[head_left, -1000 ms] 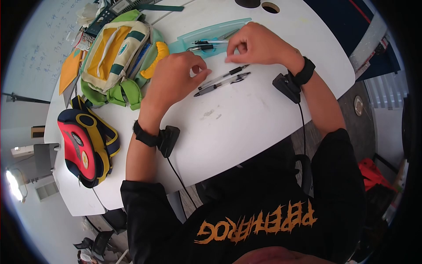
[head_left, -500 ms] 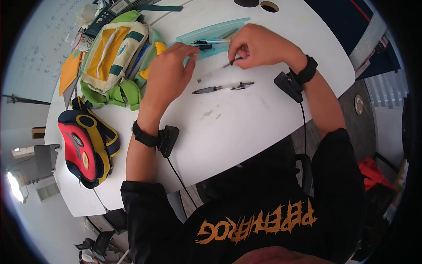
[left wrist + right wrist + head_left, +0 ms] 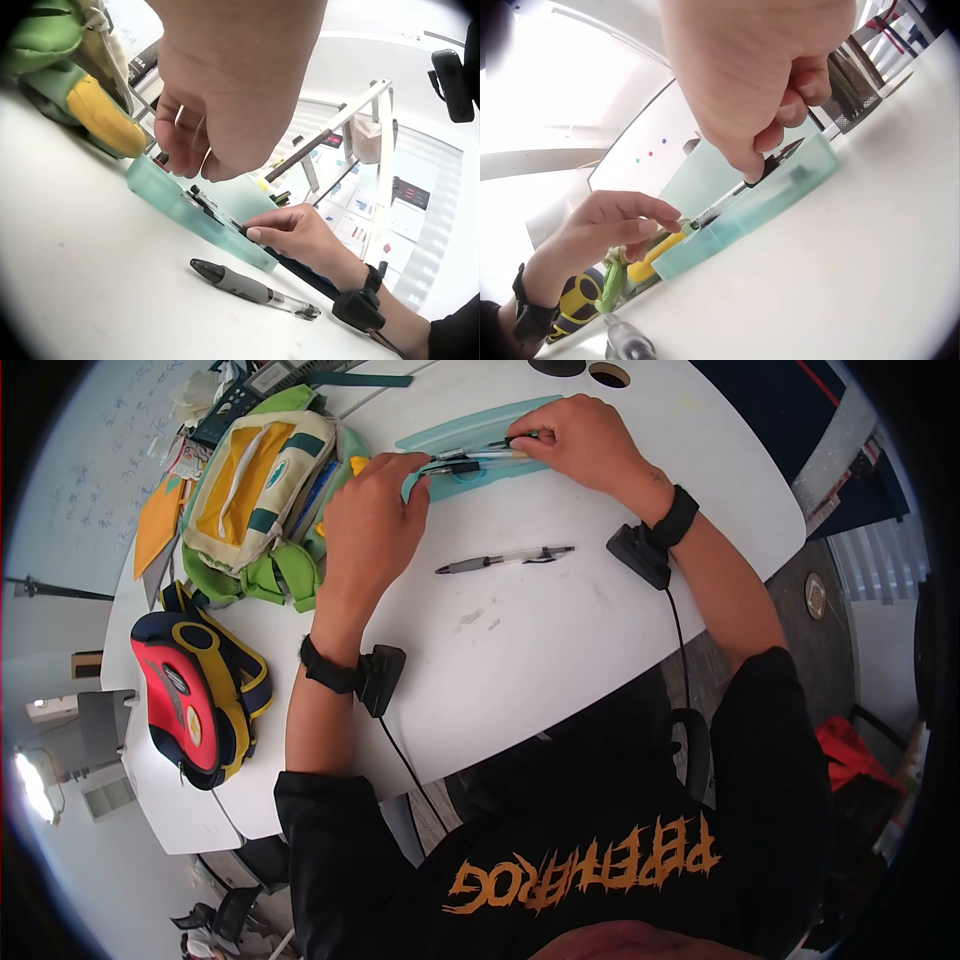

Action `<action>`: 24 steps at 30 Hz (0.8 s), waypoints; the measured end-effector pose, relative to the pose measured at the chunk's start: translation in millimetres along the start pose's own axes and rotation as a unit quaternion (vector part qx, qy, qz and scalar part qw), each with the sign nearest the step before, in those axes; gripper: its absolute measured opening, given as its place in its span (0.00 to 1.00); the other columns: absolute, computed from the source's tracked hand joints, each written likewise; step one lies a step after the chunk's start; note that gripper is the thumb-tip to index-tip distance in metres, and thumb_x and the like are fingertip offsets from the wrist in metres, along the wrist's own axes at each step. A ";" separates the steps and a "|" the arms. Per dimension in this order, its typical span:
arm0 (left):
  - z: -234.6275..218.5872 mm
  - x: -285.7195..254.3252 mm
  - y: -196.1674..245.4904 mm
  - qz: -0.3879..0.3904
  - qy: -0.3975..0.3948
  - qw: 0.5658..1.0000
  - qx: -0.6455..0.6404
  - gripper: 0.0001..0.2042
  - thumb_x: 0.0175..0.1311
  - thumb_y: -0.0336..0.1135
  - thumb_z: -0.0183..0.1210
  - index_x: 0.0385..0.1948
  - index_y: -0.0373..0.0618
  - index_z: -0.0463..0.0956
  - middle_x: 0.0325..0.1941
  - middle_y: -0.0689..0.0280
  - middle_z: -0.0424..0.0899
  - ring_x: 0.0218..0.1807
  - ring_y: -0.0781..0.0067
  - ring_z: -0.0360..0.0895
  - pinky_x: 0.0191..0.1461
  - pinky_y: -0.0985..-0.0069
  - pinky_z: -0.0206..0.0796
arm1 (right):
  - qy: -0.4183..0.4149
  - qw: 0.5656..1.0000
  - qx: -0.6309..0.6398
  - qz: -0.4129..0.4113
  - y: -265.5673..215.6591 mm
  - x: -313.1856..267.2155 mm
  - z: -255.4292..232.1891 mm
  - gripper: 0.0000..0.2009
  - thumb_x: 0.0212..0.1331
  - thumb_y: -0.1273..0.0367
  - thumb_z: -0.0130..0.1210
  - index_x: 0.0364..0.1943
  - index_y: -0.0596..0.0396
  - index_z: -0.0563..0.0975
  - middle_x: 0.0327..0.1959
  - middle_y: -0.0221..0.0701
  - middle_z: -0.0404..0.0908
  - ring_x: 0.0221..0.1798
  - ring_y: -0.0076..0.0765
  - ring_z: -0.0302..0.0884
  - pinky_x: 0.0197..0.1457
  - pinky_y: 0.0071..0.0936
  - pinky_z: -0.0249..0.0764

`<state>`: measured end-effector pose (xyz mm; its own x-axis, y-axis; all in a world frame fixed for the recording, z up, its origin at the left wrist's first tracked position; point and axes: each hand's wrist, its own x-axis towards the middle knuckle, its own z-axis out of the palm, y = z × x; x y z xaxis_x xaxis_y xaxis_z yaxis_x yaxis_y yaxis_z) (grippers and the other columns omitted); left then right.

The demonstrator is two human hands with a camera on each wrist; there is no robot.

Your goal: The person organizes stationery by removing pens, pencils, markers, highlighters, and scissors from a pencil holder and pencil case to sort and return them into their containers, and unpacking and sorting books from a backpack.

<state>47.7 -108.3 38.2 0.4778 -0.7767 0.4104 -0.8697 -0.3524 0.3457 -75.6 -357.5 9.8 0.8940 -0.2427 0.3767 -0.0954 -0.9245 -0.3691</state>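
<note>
In the head view, the teal case (image 3: 465, 432) lies open near the far side of the table with several pens and scissors in it. My right hand (image 3: 590, 445) pinches the black end of a clear pen (image 3: 731, 196) over the case, the pen lying lengthwise along it. My left hand (image 3: 375, 525) is at the case's left end, fingers loosely bent; whether they touch the case or pens I cannot tell. A grey-grip pen (image 3: 468, 565) lies on the table on the near side of the case, also seen in the left wrist view (image 3: 244, 285).
A green, cream and yellow bag (image 3: 230, 490) stands left of the case. Nearer on the left lies a red and navy pouch (image 3: 180, 690) with yellow trim. Beyond the case are a round table hole (image 3: 609, 375) and a dark container (image 3: 557, 365).
My right hand has picked up one of the two pens from the table and carried it up over the case. My left hand has moved slightly away, toward the case's left end.
</note>
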 end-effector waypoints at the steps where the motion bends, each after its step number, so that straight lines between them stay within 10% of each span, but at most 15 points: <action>1: -0.1 -0.1 0.5 -0.002 -0.006 1.000 0.009 0.11 0.68 0.33 0.65 0.49 0.46 0.87 0.46 0.62 0.90 0.29 0.60 0.85 0.38 0.63 0.76 | 0.000 1.000 -0.009 -0.008 1.1 0.0 3.9 0.07 0.61 0.62 0.69 0.41 0.41 0.92 0.28 0.29 0.89 0.30 0.37 0.86 0.35 0.34 0.78; 9: 0.7 -2.2 -0.1 0.000 -0.017 1.000 -0.001 0.11 0.66 0.34 0.69 0.48 0.47 0.88 0.41 0.62 0.88 0.29 0.67 0.81 0.36 0.67 0.73 | 0.003 1.000 -0.011 0.019 -0.8 -0.4 4.4 0.09 0.63 0.60 0.69 0.43 0.43 0.91 0.29 0.28 0.90 0.30 0.35 0.87 0.34 0.32 0.78; 15: -1.3 -5.2 1.1 0.061 -0.082 0.994 -0.048 0.10 0.60 0.36 0.74 0.40 0.46 0.88 0.38 0.66 0.90 0.29 0.68 0.80 0.37 0.69 0.73 | 0.008 0.995 0.090 -0.051 -8.5 -2.2 -5.4 0.07 0.61 0.63 0.72 0.34 0.51 0.90 0.16 0.25 0.76 0.19 0.25 0.68 0.27 0.26 0.63; 24: -10.0 -5.9 4.9 0.078 -0.263 0.958 -0.080 0.11 0.55 0.36 0.78 0.35 0.45 0.88 0.34 0.65 0.89 0.31 0.65 0.80 0.38 0.68 0.73 | -0.318 0.929 0.168 -0.089 -22.2 -6.6 -32.5 0.12 0.48 0.63 0.79 0.27 0.55 0.88 0.15 0.23 0.71 0.19 0.22 0.65 0.26 0.26 0.62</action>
<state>41.9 -100.1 46.0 0.1782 -0.9840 0.0010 -0.8755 -0.1581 0.4566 -93.6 -344.9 43.1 0.9705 0.2268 -0.0818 0.1250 -0.7635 -0.6335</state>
